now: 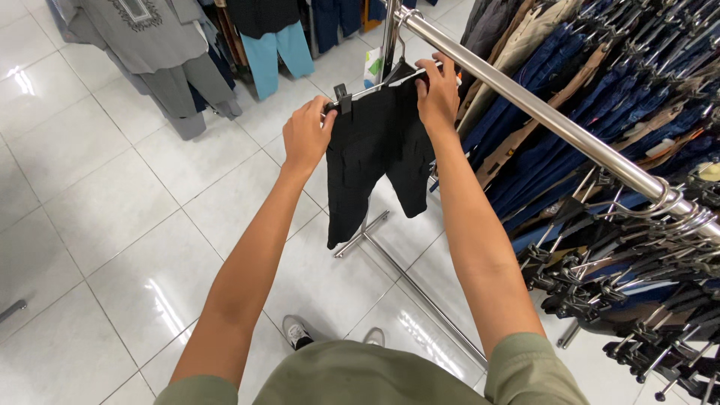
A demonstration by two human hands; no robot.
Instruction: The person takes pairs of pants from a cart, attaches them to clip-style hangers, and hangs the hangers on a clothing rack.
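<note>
A pair of black short trousers (379,154) hangs from a clip hanger (360,94) that I hold up in front of me. My left hand (306,135) grips the hanger's left clip end at the waistband. My right hand (437,94) grips the right end of the hanger and waistband. The hanger's hook rises close beside the chrome rail (540,112) of a clothes rack, near the rail's far end; whether it rests on the rail I cannot tell.
Many trousers in blue, beige and black hang on clip hangers (637,285) along the rail at right. The rack's chrome base bar (420,289) runs across the white tile floor. Grey and turquoise garments (180,60) hang on racks at the back left. My shoes (300,334) show below.
</note>
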